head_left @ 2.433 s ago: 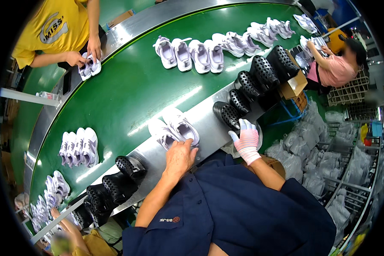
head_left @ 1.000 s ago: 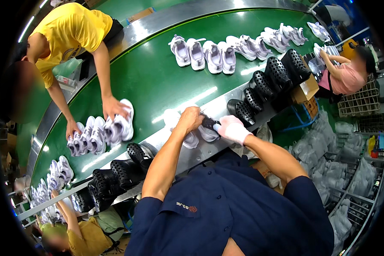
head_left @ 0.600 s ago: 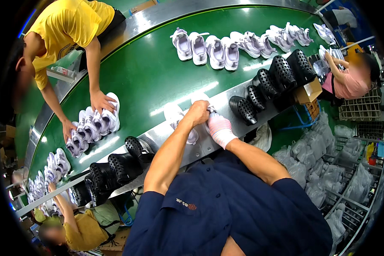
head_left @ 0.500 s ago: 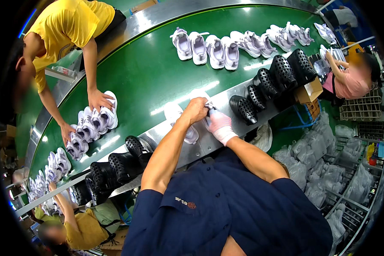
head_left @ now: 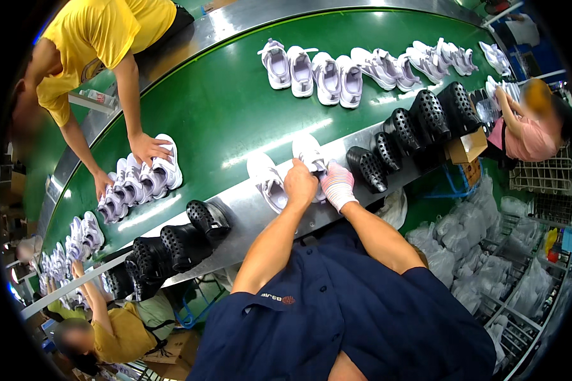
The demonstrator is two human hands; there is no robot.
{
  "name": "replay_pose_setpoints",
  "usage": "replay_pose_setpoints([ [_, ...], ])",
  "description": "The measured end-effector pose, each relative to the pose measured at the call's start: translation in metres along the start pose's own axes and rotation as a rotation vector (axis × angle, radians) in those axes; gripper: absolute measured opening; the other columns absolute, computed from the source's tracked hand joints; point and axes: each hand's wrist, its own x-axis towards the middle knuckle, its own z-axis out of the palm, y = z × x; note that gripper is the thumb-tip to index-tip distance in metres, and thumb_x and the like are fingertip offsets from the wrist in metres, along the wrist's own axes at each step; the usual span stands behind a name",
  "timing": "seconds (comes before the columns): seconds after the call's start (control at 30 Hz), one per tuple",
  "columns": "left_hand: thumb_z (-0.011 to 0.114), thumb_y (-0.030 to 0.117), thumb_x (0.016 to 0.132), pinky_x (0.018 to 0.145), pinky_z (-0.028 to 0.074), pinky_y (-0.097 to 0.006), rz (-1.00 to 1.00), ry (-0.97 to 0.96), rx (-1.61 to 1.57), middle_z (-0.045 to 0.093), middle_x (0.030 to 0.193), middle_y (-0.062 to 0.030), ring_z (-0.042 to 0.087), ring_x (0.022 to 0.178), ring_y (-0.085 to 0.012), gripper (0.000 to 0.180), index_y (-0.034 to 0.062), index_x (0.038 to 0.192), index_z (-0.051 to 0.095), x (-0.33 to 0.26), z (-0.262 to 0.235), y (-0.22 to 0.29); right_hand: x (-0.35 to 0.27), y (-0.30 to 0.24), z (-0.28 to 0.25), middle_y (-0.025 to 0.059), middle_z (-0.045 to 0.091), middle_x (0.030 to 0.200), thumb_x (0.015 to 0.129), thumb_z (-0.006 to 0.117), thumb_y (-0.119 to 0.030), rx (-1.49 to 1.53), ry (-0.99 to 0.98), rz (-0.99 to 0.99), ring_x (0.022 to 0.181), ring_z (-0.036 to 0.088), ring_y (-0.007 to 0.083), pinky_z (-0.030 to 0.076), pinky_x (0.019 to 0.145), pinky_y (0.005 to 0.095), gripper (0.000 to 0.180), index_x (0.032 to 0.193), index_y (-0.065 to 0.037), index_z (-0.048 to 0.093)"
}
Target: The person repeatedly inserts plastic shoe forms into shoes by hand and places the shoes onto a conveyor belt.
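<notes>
A white sneaker (head_left: 307,150) lies toe away from me across the belt's near edge, between my two hands. My bare left hand (head_left: 300,184) is closed at the left side of its opening, over the tongue area; its fingertips are partly hidden. My right hand (head_left: 338,185), in a pink-and-white striped glove, grips the right side of the same sneaker near the collar. Just left of my left hand stands a second white sneaker (head_left: 267,179), apart from both hands, with grey lining and laces showing.
Black perforated shoe forms (head_left: 367,169) line the metal ledge (head_left: 241,236) on both sides of me. White sneakers (head_left: 327,76) sit along the green belt (head_left: 216,114). Across it, a person in yellow (head_left: 102,44) handles more sneakers. Bagged items fill a rack (head_left: 515,298) at right.
My left hand has come down nearer to me and rotated, uncovering more of the sneaker's front. The right hand stays beside it. The whole view has shifted slightly.
</notes>
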Motion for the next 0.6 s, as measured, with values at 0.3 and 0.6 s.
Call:
replay_pose_setpoints([
  [0.3,0.076,0.020,0.086,0.079,0.054,-0.051,0.304,0.235,-0.009,0.067,0.101,-0.0286,0.067,0.093,-0.0463,0.056,-0.0042,0.131,0.053,-0.105,-0.071,0.009,-0.003,0.003,-0.010,0.0220,0.073,0.097,0.084,0.066,-0.022,-0.096,-0.067,-0.020,0.097,0.070,0.0413,0.055,0.084,0.0507,0.028,0.105,-0.004,0.066],
  [0.6,0.071,0.020,0.090,0.078,0.054,-0.053,-0.034,0.141,0.012,0.065,0.103,-0.0260,0.067,0.092,-0.0444,0.059,-0.0026,0.139,0.046,-0.086,-0.046,-0.049,-0.009,-0.014,-0.014,0.0240,0.072,0.096,0.080,0.067,-0.022,-0.157,-0.036,-0.171,0.096,0.069,0.0436,0.055,0.085,0.0514,0.025,0.096,-0.003,0.068],
])
